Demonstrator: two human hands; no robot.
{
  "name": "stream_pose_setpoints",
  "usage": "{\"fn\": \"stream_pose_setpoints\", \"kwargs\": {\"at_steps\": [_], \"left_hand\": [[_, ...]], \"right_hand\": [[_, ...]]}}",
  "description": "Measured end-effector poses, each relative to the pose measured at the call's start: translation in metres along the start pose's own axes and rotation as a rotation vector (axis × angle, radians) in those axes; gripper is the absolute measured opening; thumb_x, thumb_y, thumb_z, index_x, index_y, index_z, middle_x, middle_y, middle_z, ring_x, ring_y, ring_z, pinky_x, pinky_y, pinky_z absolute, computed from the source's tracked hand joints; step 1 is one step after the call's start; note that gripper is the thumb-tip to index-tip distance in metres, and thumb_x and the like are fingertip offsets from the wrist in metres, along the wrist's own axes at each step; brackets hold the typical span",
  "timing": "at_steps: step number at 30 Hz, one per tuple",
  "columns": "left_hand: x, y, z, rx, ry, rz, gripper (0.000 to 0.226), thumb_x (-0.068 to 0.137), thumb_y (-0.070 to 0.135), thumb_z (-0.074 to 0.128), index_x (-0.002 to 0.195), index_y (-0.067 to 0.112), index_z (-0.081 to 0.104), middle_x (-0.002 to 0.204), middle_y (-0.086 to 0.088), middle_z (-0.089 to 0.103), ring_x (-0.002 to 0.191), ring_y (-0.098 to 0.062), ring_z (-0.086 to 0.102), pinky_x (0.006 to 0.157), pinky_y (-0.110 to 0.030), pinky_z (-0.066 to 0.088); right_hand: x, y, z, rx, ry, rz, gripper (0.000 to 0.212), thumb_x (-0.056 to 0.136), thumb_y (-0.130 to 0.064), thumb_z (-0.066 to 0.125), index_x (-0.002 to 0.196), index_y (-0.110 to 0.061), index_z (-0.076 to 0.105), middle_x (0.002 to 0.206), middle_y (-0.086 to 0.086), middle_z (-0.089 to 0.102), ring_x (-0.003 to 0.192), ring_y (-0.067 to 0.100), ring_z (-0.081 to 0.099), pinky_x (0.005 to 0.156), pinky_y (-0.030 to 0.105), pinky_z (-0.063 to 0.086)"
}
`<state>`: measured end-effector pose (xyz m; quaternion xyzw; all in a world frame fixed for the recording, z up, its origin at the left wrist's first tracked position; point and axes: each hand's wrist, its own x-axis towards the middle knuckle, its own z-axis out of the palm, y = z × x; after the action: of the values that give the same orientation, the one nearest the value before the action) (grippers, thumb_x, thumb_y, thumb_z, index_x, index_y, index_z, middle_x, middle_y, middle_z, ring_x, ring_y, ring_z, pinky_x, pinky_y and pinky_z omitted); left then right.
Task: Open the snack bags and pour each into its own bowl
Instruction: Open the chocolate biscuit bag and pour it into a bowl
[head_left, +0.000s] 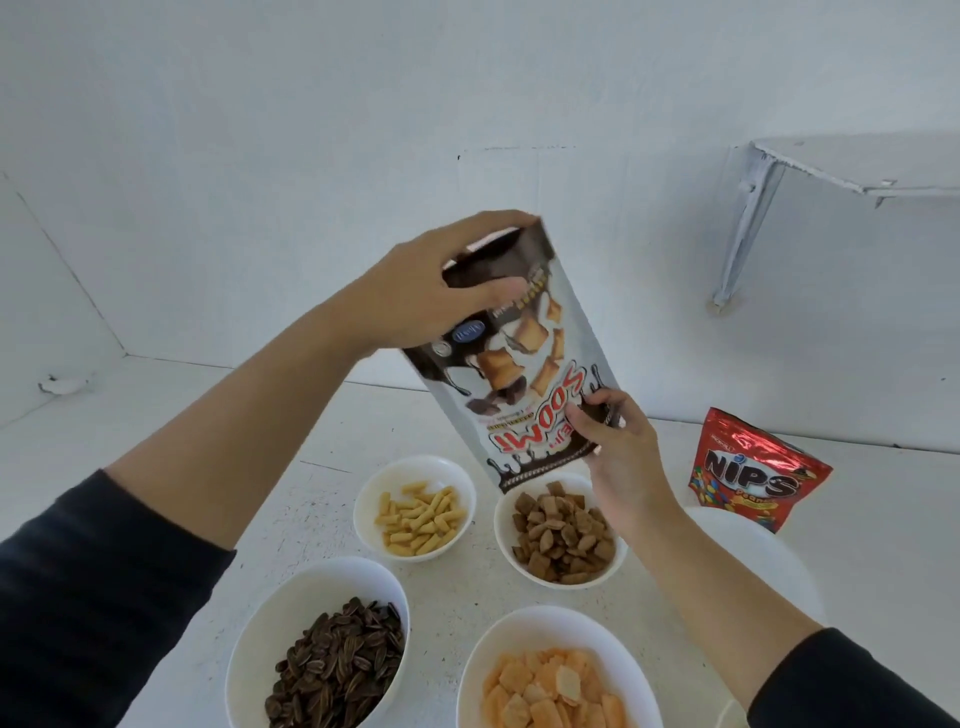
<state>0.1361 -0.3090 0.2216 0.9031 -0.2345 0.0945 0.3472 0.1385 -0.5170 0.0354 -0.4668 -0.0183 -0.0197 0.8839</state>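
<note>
Snack pouch (524, 364), seen from the head camera, hangs upside down and tilted over the table (260, 441), its mouth just above the bowl of brown pillow pieces (503, 540). The left hand (436, 291) grips the pouch's base, now uppermost, with fingers curled over the far side and thumb across the front. The right hand (618, 447) pinches the side edge near the mouth. Whether anything is left inside cannot be seen. The glossy film looks thin, light and slick, likely to crumple and to slip under a loose pinch. Its stiffer seams and gusseted base are probably the safest places to hold. Squeezing the middle might crush brittle pieces or choke the flow. The brown pieces (563, 535) sit well heaped, so spill over the rim is a risk if the mouth drifts. Nearby stand a bowl of yellow sticks (400, 473), a bowl of striped seeds (291, 613) and a bowl of orange crackers (545, 629). A fifth bowl (753, 561), partly hidden behind the right forearm, appears unfilled. Just behind it the red candy bag (753, 467) stands upright, apparently unopened and fuller, so likely heavier to lift.
</note>
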Motion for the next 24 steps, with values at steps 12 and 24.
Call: {"fn": "stream_pose_setpoints", "kwargs": {"at_steps": [12, 24], "left_hand": [[-0.004, -0.008, 0.037, -0.091, 0.088, -0.002, 0.038, 0.096, 0.041, 0.066, 0.132, 0.046, 0.052, 0.111, 0.012, 0.065, 0.087, -0.003, 0.071, 0.066, -0.019, 0.060], [-0.038, -0.028, 0.057, -0.187, 0.011, -0.150, 0.065, 0.087, 0.051, 0.072, 0.138, 0.054, 0.032, 0.111, 0.010, 0.069, 0.085, -0.013, 0.076, 0.073, -0.036, 0.065]], "right_hand": [[-0.007, 0.008, -0.020, 0.050, 0.081, 0.084, 0.018, 0.076, -0.018, 0.076, 0.084, -0.013, 0.061, 0.116, 0.007, 0.074, 0.112, 0.030, 0.066, 0.095, 0.046, 0.052], [-0.004, 0.008, -0.020, -0.095, 0.106, 0.035, 0.022, 0.069, -0.019, 0.084, 0.079, -0.014, 0.065, 0.110, 0.011, 0.073, 0.109, 0.040, 0.066, 0.084, 0.043, 0.054]]}}
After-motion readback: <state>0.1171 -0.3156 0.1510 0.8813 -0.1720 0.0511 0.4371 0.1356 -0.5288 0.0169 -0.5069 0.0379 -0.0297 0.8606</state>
